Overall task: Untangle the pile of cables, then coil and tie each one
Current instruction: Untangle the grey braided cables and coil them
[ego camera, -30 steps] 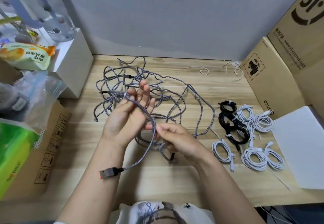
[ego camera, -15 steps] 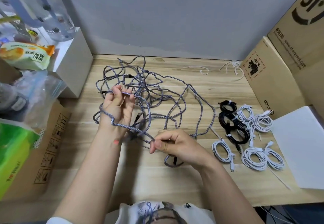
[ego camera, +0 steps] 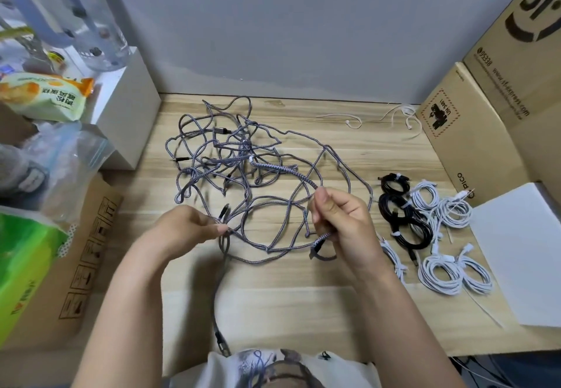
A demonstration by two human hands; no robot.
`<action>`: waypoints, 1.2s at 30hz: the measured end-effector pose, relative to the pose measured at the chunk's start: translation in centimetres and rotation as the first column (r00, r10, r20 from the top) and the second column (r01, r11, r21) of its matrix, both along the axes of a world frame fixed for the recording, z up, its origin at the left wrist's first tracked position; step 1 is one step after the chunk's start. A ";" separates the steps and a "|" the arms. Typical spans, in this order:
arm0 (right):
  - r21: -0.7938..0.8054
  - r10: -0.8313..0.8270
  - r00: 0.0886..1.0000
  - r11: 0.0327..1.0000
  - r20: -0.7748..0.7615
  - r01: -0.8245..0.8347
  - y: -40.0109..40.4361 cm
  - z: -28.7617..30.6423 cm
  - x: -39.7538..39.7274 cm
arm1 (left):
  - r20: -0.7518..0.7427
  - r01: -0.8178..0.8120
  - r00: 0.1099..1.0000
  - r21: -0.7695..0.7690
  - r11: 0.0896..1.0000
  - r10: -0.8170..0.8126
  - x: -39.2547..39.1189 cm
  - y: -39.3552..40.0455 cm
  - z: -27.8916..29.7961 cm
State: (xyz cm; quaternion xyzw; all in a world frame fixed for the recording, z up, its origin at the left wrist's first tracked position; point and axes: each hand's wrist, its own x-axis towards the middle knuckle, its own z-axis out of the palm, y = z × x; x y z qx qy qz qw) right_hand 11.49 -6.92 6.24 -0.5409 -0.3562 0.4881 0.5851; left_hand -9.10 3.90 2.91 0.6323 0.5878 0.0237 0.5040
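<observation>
Left hand (ego camera: 185, 229) fingers pinched a grey braided cable (ego camera: 261, 248); right hand (ego camera: 343, 223) fingers gripped another stretch above the surface (ego camera: 303, 296).

My left hand (ego camera: 185, 229) has dropped from among the tangle (ego camera: 243, 175) to the near edge of it; the cable no longer loops round my palm. Fingertips now pinch a strand just beside a plug (ego camera: 224, 212). The free end (ego camera: 221, 342) trails from those fingers toward my chest. My right hand (ego camera: 343, 223) has lifted and moved right, gripping a strand that runs taut from my thumb into the tangle.
</observation>
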 end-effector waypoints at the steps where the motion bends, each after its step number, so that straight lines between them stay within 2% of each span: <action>1: -0.007 -0.020 1.000 1.000 -0.006 0.020 0.0 0.0 0.1 | 0.050 -0.045 0.998 0.015 0.999 0.044 -0.3 -0.2 0.6; 2: -0.010 -0.036 0.999 0.999 -0.010 0.036 0.0 0.1 0.1 | 0.139 -0.116 0.984 0.009 0.993 0.113 -0.4 -0.4 1.3; 4: 0.002 -0.046 0.999 0.999 -0.018 0.046 0.0 0.1 0.1 | 0.378 -0.254 0.883 -0.118 0.960 0.280 -0.3 -0.4 2.4; 6: 0.033 -0.047 0.999 0.998 -0.026 0.048 0.0 0.1 -0.1 | 0.541 -0.261 0.717 -0.376 0.889 0.440 0.1 -0.1 2.6; 7: 0.047 -0.060 0.997 0.997 -0.050 0.062 -0.1 0.1 -0.3 | 0.581 -0.241 0.606 -0.516 0.822 0.543 0.4 0.2 2.4; 8: 0.060 -0.080 0.992 0.994 -0.096 0.086 -0.1 0.1 -0.4 | 0.594 -0.217 0.466 -0.641 0.736 0.656 0.4 0.6 1.8; 9: 0.074 -0.106 0.983 0.990 -0.147 0.118 -0.1 0.2 -0.4 | 0.580 -0.190 0.287 -0.745 0.639 0.762 0.4 1.1 1.1; 11: 0.104 -0.166 0.965 0.976 -0.201 0.189 -0.3 0.4 -0.1 | 0.443 -0.130 -0.090 -0.893 0.431 0.892 0.3 1.8 -0.4; 12: 0.120 -0.189 0.962 0.969 -0.197 0.215 -0.4 0.4 0.1 | 0.367 -0.116 -0.225 -0.930 0.349 0.903 0.4 1.9 -1.0; 13: 0.133 -0.202 0.962 0.965 -0.183 0.227 -0.4 0.5 0.4 | 0.320 -0.136 -0.307 -0.947 0.291 0.896 0.4 2.1 -1.2; 14: 0.141 -0.206 0.964 0.963 -0.169 0.231 -0.5 0.5 0.6 | 0.326 -0.191 -0.342 -0.942 0.275 0.881 0.6 2.1 -1.3; 16: 0.145 -0.179 0.972 0.969 -0.152 0.201 -0.5 0.1 0.8 | 0.463 -0.294 -0.310 -0.877 0.380 0.830 1.4 1.8 -1.0; 18: 0.127 -0.146 0.986 0.980 -0.083 0.156 -0.4 -0.2 0.7 | 0.647 -0.342 -0.185 -0.748 0.569 0.740 2.6 1.0 0.3; 20: 0.098 -0.138 0.990 0.986 -0.003 0.137 -0.2 -0.4 0.2 | 0.783 -0.375 0.045 -0.562 0.737 0.621 3.8 -0.2 1.6; 22: 0.092 -0.102 0.993 0.991 0.065 0.095 0.2 -0.5 -0.4 | 0.844 -0.357 0.305 -0.328 0.875 0.441 4.8 -1.3 1.9; 24: 0.061 -0.055 0.987 0.997 0.149 0.046 0.7 -0.8 -1.1 | 0.822 -0.319 0.516 -0.076 0.945 0.241 5.5 -2.3 1.6; 26: -0.005 -0.037 0.969 0.999 0.243 0.040 1.1 -1.9 -1.3 | 0.740 -0.286 0.666 0.137 0.948 0.094 5.7 -2.7 0.9; 29: -0.132 0.090 0.905 0.991 0.416 -0.038 1.4 -2.9 -1.5 | 0.685 -0.196 0.727 0.264 0.944 -0.040 5.8 -3.0 0.4; 33: -0.211 0.218 0.912 0.966 0.347 -0.151 1.6 -2.9 -2.0 | 0.672 -0.146 0.739 0.213 0.966 -0.036 5.9 -3.6 -0.3; 36: -0.227 0.263 0.912 0.954 0.316 -0.196 1.7 -3.2 -2.6 | 0.673 -0.001 0.737 0.104 0.995 -0.070 5.5 -3.8 -0.4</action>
